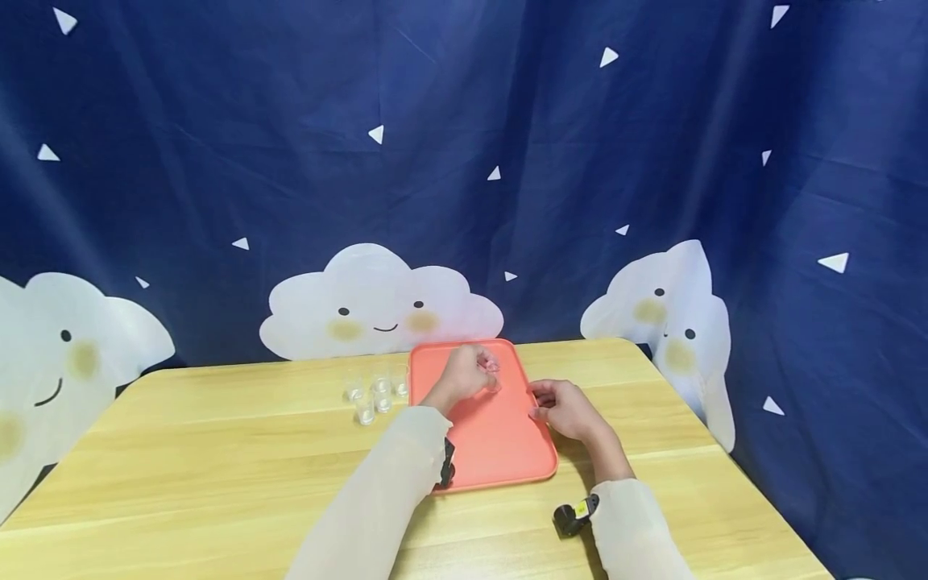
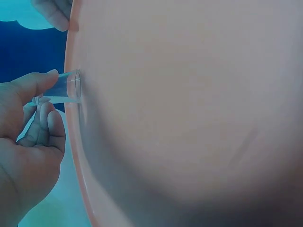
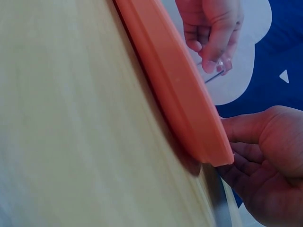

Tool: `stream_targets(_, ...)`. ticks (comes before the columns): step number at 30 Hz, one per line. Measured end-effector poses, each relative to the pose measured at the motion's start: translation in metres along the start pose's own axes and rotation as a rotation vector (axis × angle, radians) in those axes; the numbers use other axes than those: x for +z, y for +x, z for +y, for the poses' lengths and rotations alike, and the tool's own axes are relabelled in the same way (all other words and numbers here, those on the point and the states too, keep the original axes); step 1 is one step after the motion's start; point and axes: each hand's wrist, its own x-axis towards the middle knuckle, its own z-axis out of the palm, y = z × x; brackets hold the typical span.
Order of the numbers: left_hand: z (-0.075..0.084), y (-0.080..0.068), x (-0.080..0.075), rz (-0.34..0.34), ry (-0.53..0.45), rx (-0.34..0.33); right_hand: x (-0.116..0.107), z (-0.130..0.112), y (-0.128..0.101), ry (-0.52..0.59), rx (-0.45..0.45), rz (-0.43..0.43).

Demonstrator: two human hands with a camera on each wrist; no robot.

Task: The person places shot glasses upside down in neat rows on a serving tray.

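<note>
My left hand (image 1: 467,372) is over the upper part of a coral-red tray (image 1: 500,451). Its thumb and fingers pinch a small clear cup (image 2: 71,86), whose far end is at the tray surface; whether it bears on it I cannot tell. At the tray's right side, my right hand (image 1: 569,408) grips the rim, the thumb and fingers about the edge in the right wrist view (image 3: 272,161). Left of the tray, several small clear cups (image 1: 365,414) stand grouped on the table.
The light wooden table (image 1: 217,483) carries the tray near its back edge. Behind hangs a dark blue curtain (image 1: 449,161) with white clouds and triangles. Small black cameras (image 1: 569,519) are on both wrists.
</note>
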Motion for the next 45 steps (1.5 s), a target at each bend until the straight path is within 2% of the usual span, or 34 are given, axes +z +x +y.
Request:
stream_targets(15, -0.002, 0.002, 0.008, 0.006, -0.034, -0.021, -0.001, 0.000, 0.001, -0.007, -0.007, -0.003)
stream_targets(24, -0.003, 0.001, 0.003, 0.012, -0.020, -0.033, 0.001, -0.001, 0.000, -0.004, 0.004, -0.002)
stream_targets(27, -0.002, 0.001, -0.001, 0.005, -0.014, -0.009, 0.001, 0.000, 0.001, -0.005, 0.010, -0.001)
stream_targets(37, 0.011, -0.001, -0.025, -0.012, 0.041, 0.151, 0.001, -0.001, 0.001, 0.000, 0.001, -0.002)
stream_targets(41, 0.016, -0.005, -0.039, -0.002, 0.055, 0.182, 0.000, 0.000, 0.001, -0.008, 0.002, -0.001)
stream_targets(45, 0.019, -0.012, -0.054, 0.020, 0.082, 0.175, 0.000, 0.000, 0.001, -0.011, 0.001, -0.003)
